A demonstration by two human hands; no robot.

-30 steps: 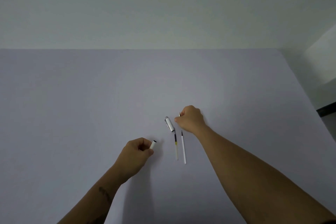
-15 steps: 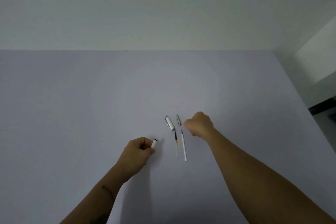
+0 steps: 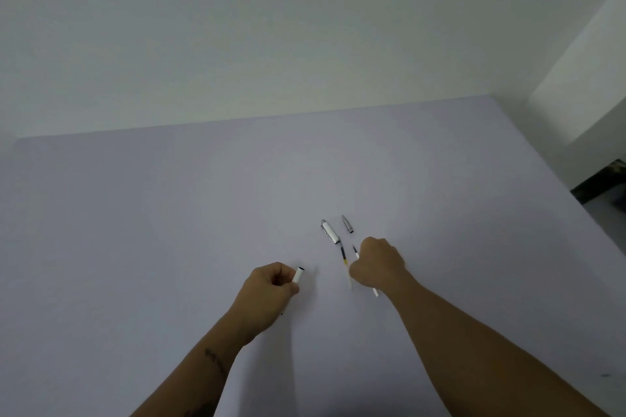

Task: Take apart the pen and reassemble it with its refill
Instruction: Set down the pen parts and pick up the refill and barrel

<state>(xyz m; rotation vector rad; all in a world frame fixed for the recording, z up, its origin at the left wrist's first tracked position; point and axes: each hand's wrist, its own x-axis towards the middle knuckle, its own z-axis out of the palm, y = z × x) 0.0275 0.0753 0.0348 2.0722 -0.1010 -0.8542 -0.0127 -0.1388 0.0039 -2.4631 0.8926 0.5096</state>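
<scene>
- The left hand [image 3: 271, 284] is curled around the white pen barrel [image 3: 299, 275]; only its open end shows.
- The pen cap [image 3: 330, 231] lies on the pale surface [image 3: 135, 230], a dark-and-yellow refill [image 3: 343, 254] just below it.
- The silver tip cone [image 3: 347, 224] lies beside the cap.
- The right hand [image 3: 378, 264] is closed over a white refill [image 3: 355, 250]; its middle is hidden, and the exact grip cannot be told.

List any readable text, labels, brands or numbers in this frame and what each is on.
None can be read.
Pen cap, metal tip and barrel in the left hand: no print visible at this size.
Two refills by the right hand: only colour bands, no lettering.
Left forearm mark: too blurred to read.
Table and wall: blank.
</scene>
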